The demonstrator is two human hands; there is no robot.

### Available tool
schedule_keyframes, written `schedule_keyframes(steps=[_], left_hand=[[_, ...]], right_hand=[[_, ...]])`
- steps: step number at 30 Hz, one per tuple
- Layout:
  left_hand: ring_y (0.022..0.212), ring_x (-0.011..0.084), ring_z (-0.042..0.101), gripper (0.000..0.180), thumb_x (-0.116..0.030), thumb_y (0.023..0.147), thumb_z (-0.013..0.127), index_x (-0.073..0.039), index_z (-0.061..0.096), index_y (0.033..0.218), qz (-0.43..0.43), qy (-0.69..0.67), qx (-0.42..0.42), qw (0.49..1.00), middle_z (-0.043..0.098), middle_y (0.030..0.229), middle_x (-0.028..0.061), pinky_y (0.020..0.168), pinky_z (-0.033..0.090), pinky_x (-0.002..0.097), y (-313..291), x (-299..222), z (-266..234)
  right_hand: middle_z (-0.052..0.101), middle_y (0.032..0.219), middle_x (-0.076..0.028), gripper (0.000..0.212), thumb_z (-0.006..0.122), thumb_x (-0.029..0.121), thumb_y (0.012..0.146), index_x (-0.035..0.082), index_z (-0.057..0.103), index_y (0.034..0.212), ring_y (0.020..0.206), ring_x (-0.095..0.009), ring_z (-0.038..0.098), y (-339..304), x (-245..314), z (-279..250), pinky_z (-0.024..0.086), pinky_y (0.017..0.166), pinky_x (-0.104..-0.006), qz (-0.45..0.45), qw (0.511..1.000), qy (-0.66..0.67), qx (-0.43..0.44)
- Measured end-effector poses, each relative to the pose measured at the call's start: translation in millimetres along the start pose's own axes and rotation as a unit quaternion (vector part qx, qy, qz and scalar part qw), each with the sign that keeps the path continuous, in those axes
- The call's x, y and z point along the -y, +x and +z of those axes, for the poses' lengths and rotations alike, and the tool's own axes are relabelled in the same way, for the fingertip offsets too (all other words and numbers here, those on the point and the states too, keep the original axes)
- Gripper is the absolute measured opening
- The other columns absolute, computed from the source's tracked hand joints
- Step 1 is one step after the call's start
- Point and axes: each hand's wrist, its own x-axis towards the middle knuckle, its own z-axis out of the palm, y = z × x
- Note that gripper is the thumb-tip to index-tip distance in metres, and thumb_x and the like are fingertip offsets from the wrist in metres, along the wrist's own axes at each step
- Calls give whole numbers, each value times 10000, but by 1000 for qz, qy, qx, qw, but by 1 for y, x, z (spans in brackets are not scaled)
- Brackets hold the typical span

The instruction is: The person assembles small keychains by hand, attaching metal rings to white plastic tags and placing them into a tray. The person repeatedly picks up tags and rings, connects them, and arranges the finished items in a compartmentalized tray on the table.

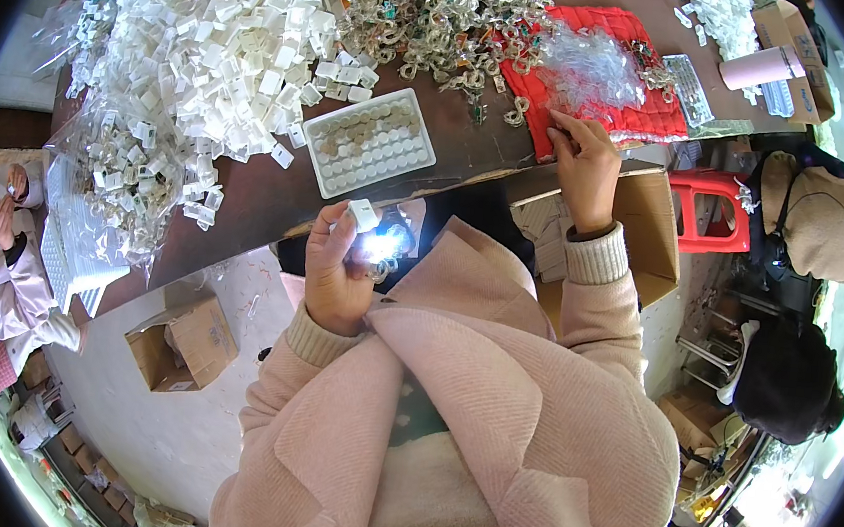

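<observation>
Brown table (278,191) | white clip heap (209,54) | left hand (339,271) grip clamped on clip (363,215) | right hand (583,162) grip unclear

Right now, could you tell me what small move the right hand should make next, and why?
Probably pinch one ring from the heap by the red cloth. The right hand rests open at the cloth's edge holding nothing I can see, while the left hand already holds a small white box raised over the lap.
</observation>
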Motion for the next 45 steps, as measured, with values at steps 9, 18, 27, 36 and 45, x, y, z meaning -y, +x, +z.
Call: schedule_keyframes(steps=[9,18,27,36,45], left_hand=[[615,34,458,233,-139,980,643,-47,626,1193,7,-17,1,1000,703,1039,124,516,384,164,0,3,2],[852,107,639,217,-57,937,692,-9,648,1144,23,-48,42,998,696,1040,80,744,518,222,-9,-4,10],[759,52,581,209,-59,908,733,0,671,1099,41,-32,-10,999,676,935,29,664,477,190,-11,-6,11],[624,30,552,144,-36,919,713,-30,677,1058,25,-19,8,999,667,854,10,511,407,147,-11,-10,4],[615,42,571,128,-21,918,710,-27,686,1044,2,12,14,1000,692,846,22,522,430,168,-10,-20,4]], right_hand=[[731,889,-84,109,674,-17,896,-20,715,997,771,-130,679,-4,32,-3,529,723,-263,71,994,87,-6],[714,1014,-154,106,620,-59,891,12,644,966,897,-263,709,-43,152,36,546,793,-311,-140,923,313,176],[723,1023,-161,150,655,-76,865,6,655,990,913,-267,717,-45,158,40,559,797,-321,-161,925,286,189],[737,1036,-158,139,631,-103,864,-5,659,959,902,-220,727,-45,159,37,561,781,-293,-125,921,282,240],[740,999,-135,161,681,-91,856,15,688,978,865,-209,724,-51,155,47,566,764,-292,-82,907,325,255]])
